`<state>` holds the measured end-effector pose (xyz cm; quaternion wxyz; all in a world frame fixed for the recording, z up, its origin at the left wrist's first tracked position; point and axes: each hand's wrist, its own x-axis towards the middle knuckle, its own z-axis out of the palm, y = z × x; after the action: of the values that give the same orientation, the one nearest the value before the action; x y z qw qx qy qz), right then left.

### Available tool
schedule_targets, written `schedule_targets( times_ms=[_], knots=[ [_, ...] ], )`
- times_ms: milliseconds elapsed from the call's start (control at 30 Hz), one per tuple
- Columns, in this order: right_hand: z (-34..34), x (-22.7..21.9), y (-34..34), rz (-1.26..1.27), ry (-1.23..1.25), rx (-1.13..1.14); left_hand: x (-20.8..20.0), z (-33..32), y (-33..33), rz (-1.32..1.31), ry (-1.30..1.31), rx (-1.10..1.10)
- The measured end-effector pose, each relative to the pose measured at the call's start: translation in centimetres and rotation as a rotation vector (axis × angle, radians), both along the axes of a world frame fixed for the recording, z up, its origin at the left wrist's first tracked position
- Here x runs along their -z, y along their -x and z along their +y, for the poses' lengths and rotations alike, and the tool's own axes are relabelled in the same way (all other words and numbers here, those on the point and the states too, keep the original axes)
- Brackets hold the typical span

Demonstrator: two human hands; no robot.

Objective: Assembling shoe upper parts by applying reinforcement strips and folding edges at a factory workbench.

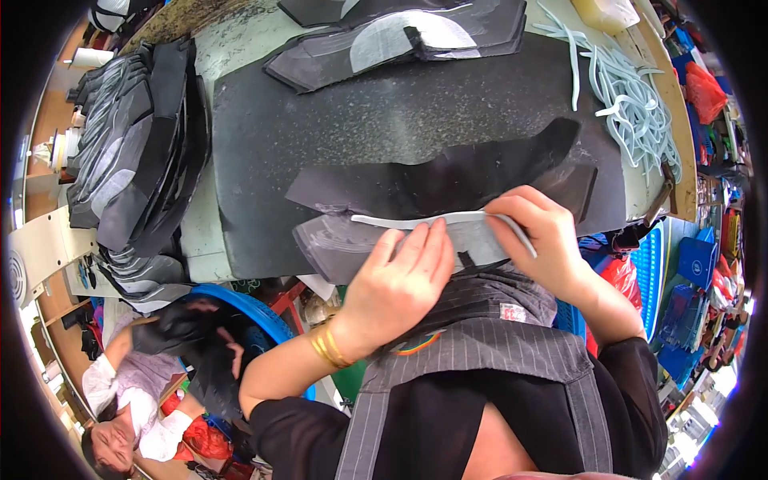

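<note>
A thin pale grey strip (pixel 392 222) runs along the middle of a dark, flat sheet-material piece (pixel 332 246) at the near edge of the work board. Beyond the strip, a black flap (pixel 464 172) of the piece spreads away from me. My left hand (pixel 404 280) lies with its fingers stretched over the strip, fingertips touching it. To the right, my right hand (pixel 542 236) pinches the same strip between thumb and fingers, and its loose end curves down below them. Part of the piece's light grey area is hidden under my hands.
A dark board (pixel 344 120) covers much of the table. More cut pieces (pixel 400 44) lie at its far side, and a thick stack (pixel 132 144) stands left. Loose strips (pixel 632 104) are heaped far right. Lower left, another person handles black material beside a blue tub (pixel 256 308).
</note>
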<state>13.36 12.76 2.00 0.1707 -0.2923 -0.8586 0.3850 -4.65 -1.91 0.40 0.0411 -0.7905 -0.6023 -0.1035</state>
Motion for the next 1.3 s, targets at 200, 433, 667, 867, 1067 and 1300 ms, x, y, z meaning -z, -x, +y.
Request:
schedule_targets(
  times_ms=[200, 433, 667, 867, 1067, 1300],
  knots=[
    [0.9, 0.7, -2.0, 0.037, 0.038, 0.154, -1.5, 1.3, -2.5, -0.040, 0.102, -0.098],
    [2.2, 1.8, -1.2, 0.007, 0.145, 0.186, -1.4, 3.6, -6.0, -0.009, 0.045, -0.123],
    [2.5, 2.6, -3.8, 0.092, 0.178, 0.340, -1.1, 4.1, -6.5, -0.096, 0.097, -0.103],
    [4.7, 1.8, -3.0, -0.017, 0.302, 0.319, -0.9, 4.8, -7.1, 0.149, 0.130, -0.128],
    [10.7, -0.8, -2.0, -0.534, 0.048, 0.067, 0.3, 4.6, -7.0, 0.288, -0.027, -0.149],
    [5.7, -3.6, 6.2, 0.081, -0.436, -0.764, 0.0, 2.1, -4.5, -0.115, -0.120, -0.006]
  ],
)
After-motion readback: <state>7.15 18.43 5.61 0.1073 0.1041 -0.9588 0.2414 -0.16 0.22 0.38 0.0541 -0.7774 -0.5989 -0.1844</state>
